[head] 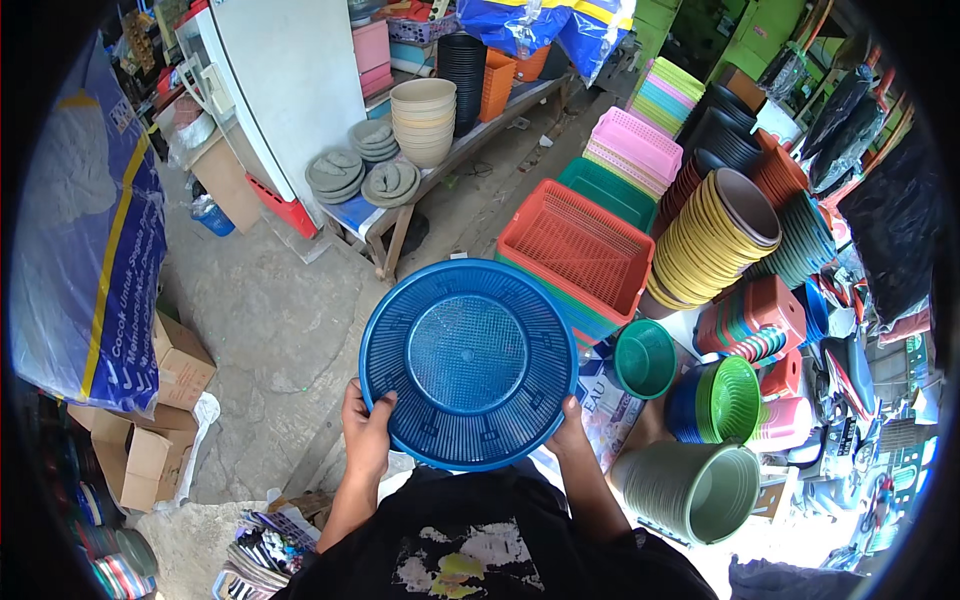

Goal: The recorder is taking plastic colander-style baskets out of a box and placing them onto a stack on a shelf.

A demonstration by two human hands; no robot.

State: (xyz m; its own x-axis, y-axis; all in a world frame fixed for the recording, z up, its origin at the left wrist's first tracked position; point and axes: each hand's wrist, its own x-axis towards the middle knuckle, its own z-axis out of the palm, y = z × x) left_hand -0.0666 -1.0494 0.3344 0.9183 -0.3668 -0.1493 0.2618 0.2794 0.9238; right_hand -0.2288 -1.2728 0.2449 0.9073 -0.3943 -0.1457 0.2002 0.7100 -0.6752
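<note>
A round blue plastic colander basket (467, 352) is held level in front of my body, its slotted wall and mesh bottom facing up. My left hand (367, 420) grips its left rim, the thumb lying over the edge on the inside. On the right, my right hand (571, 431) holds the rim with the thumb against its outer edge; its other fingers are hidden beneath. Nothing lies inside the basket. Beyond my right hand, a small green plastic basin (644, 358) stands close to a stack of rectangular baskets topped by a red one (576, 251).
Stacked yellow pots (712, 240), green baskets (731, 399) and grey-green buckets (712, 491) crowd the right side. A low bench (480, 139) carries beige pots (423, 120). Cardboard boxes (146, 457) and a blue plastic sheet (90, 247) are at left. Concrete floor (277, 330) lies between.
</note>
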